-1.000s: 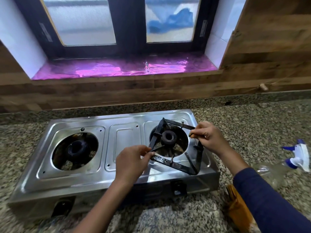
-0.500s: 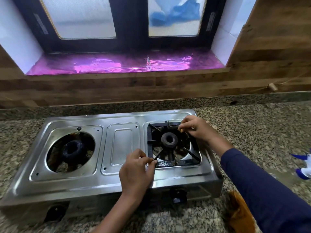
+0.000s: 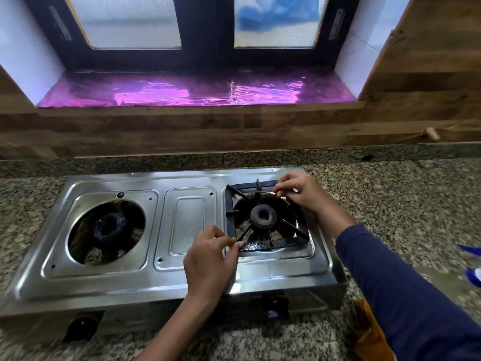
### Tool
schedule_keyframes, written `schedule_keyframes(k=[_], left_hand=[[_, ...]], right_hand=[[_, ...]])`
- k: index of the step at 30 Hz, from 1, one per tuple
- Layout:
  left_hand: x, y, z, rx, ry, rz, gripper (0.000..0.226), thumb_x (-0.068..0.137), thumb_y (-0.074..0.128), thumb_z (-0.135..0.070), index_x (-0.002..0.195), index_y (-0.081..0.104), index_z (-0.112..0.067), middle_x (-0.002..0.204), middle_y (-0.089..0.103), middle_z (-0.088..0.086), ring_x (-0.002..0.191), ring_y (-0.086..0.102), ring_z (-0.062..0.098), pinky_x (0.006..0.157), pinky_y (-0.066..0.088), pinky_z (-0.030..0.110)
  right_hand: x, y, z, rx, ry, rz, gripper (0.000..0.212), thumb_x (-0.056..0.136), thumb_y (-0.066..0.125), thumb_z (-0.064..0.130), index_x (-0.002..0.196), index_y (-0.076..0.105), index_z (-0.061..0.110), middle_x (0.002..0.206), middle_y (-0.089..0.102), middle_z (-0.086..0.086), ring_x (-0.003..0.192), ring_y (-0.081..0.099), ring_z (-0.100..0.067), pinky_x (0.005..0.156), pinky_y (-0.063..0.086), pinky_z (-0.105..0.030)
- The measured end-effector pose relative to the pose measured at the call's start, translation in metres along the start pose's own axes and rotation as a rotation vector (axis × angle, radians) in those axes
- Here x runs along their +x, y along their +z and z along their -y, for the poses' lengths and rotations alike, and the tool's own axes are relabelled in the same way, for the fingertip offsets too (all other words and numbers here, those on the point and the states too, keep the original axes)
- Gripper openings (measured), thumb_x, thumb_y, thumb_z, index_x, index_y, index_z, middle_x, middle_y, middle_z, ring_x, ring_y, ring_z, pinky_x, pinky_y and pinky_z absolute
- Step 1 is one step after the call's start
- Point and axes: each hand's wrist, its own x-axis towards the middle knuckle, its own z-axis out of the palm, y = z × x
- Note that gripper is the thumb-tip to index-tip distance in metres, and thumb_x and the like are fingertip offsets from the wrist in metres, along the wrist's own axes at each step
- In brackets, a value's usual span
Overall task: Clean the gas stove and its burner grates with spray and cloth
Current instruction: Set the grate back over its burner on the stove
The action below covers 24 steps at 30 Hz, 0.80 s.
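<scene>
Hands at work on a stainless-steel two-burner gas stove [image 3: 182,280], which sits on a speckled granite counter [image 3: 403,199] across the middle of the frame. The black burner grate [image 3: 255,246] lies level on the stove top, right of centre, its square frame around the dark ring burner [image 3: 263,216] and its prongs pointing inward.

The person's left hand [image 3: 208,259], reaching up from the bottom centre, pinches the grate's lower-left corner between thumb and curled fingers [image 3: 229,242]. The right hand [image 3: 302,194], in a navy sleeve [image 3: 403,295] that enters from the lower right, holds the grate near its upper-right corner, fingers [image 3: 282,188] bent and closed on the metal; how much of the bar they wrap is hidden by the hand itself.

At the left of the stove, the second burner [image 3: 109,227] stands bare in its round well with no grate over it. Two dark knobs [image 3: 83,325] show on the stove's front face along the bottom of the frame.

An orange-brown cloth [image 3: 369,332] lies on the counter at the lower right, partly covered by the sleeve. The blue-and-white head of a spray bottle [image 3: 474,275] shows at the right edge, cut off by the frame.

Behind the counter runs a wood-plank wall [image 3: 182,131]. Above it, across the top of the frame, is a dark-framed window with frosted panes [image 3: 130,22], its sill lined with shiny purple foil [image 3: 182,93].
</scene>
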Motion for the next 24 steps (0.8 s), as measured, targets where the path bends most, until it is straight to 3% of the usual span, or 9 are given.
schedule_keyframes(k=[5, 12, 17, 24], left_hand=[[-0.002, -0.003, 0.005, -0.012, 0.008, 0.007, 0.013, 0.072, 0.083, -0.040, 0.075, 0.078, -0.029, 0.071, 0.049, -0.013, 0.067, 0.055, 0.011, 0.045, 0.022, 0.016], [-0.005, -0.002, 0.007, -0.022, 0.030, 0.007, 0.014, 0.073, 0.082, -0.041, 0.077, 0.078, -0.028, 0.072, 0.049, -0.014, 0.065, 0.053, 0.010, 0.045, 0.030, 0.021], [-0.010, 0.003, 0.009, -0.014, 0.028, 0.025, 0.015, 0.075, 0.080, -0.043, 0.079, 0.079, -0.029, 0.072, 0.048, -0.014, 0.068, 0.054, 0.011, 0.046, 0.038, 0.025], [-0.009, 0.006, 0.011, -0.004, 0.039, 0.013, 0.013, 0.075, 0.081, -0.040, 0.077, 0.079, -0.027, 0.071, 0.050, -0.013, 0.067, 0.054, 0.013, 0.048, 0.038, 0.026]], right_hand=[[-0.008, 0.001, -0.001, 0.013, 0.008, -0.023, 0.021, 0.077, 0.078, 0.002, 0.093, 0.080, 0.015, 0.089, 0.068, -0.004, 0.086, 0.065, -0.018, 0.079, 0.051, -0.024], [-0.024, -0.003, 0.005, 0.030, 0.052, -0.037, 0.021, 0.077, 0.077, -0.002, 0.094, 0.079, 0.011, 0.089, 0.067, -0.003, 0.083, 0.058, 0.001, 0.076, 0.042, -0.005], [-0.027, -0.005, 0.006, -0.005, 0.081, -0.021, 0.022, 0.078, 0.077, 0.002, 0.096, 0.079, 0.014, 0.091, 0.067, 0.001, 0.088, 0.061, -0.010, 0.079, 0.045, -0.012], [-0.022, 0.002, 0.008, 0.020, 0.134, -0.035, 0.022, 0.079, 0.076, -0.001, 0.097, 0.079, 0.012, 0.095, 0.067, -0.001, 0.090, 0.065, -0.015, 0.080, 0.044, -0.006]])
